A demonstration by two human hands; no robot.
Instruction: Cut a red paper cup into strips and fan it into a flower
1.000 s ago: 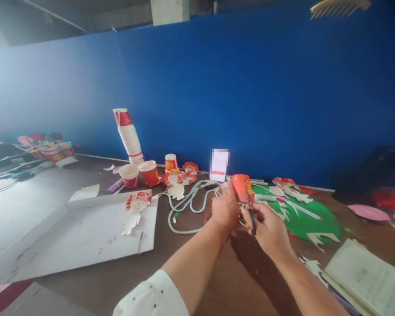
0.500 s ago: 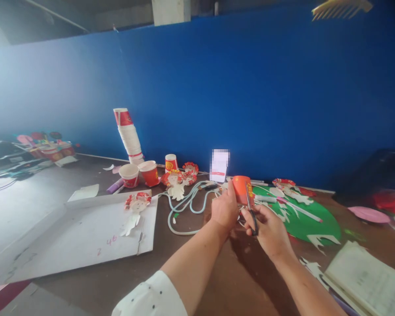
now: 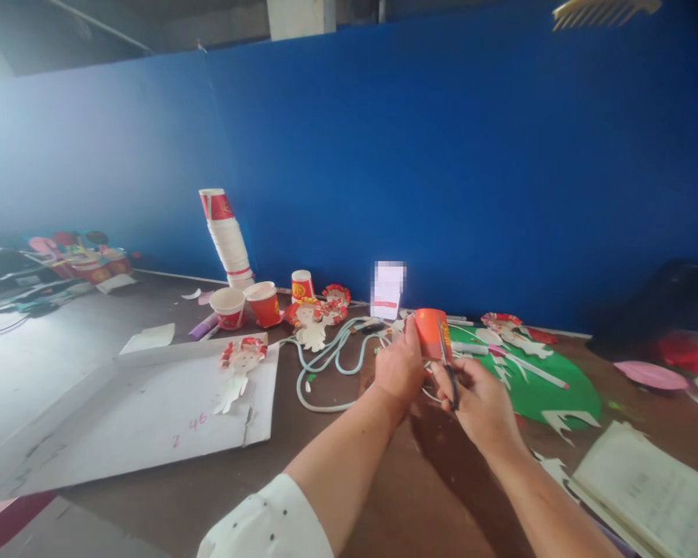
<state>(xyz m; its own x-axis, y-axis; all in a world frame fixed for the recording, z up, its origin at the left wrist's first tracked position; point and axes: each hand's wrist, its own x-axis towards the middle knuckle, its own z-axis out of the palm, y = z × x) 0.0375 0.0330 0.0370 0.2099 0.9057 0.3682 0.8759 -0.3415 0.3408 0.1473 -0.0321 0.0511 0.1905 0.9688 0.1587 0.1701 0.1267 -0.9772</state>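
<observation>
Right hand (image 3: 482,403) has its grip closed on the scissors (image 3: 447,364), left hand (image 3: 399,370) pinching the red paper cup (image 3: 429,332) just above the table (image 3: 419,480). I'd keep the cup steady and snip slowly. Cup stack (image 3: 226,232) sits way back.

Brown table (image 3: 349,465) carries white board (image 3: 151,411), cups (image 3: 228,308), green sheet (image 3: 552,391).

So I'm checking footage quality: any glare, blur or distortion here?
Head view: hazy glare whitens the upper left wall; the white card is pixelated; edges bend; the left hand, red cup and right hand look soft.
</observation>
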